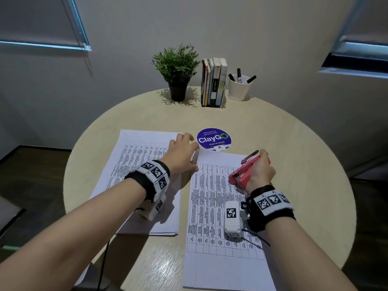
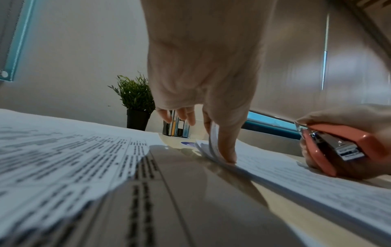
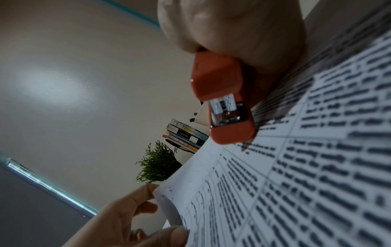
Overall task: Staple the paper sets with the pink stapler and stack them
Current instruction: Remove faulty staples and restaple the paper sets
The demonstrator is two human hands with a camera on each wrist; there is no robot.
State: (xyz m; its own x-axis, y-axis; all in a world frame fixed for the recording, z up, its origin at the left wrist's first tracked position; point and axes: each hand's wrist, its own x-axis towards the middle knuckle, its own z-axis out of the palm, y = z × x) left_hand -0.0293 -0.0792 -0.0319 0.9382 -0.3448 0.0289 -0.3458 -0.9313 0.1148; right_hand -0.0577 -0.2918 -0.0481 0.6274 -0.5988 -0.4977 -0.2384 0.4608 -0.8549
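Observation:
Two piles of printed paper lie on the round table: a left pile (image 1: 142, 181) and a right pile (image 1: 218, 223). My left hand (image 1: 192, 156) reaches across and pinches the far left corner of the right pile's top sheets (image 2: 212, 138) between thumb and forefinger, bending that corner up off the pile. My right hand (image 1: 262, 166) grips the pink stapler (image 1: 244, 171) in its fist just above the right pile's far end, to the right of the lifted corner. The stapler (image 3: 224, 103) is not touching the corner (image 3: 169, 202), and its mouth is hidden.
At the table's far edge stand a potted plant (image 1: 177, 72), a row of books (image 1: 213, 82) and a white cup of markers (image 1: 239, 87). A blue round sticker (image 1: 213, 139) lies just beyond the piles. The table edge (image 1: 69, 164) curves near the left pile.

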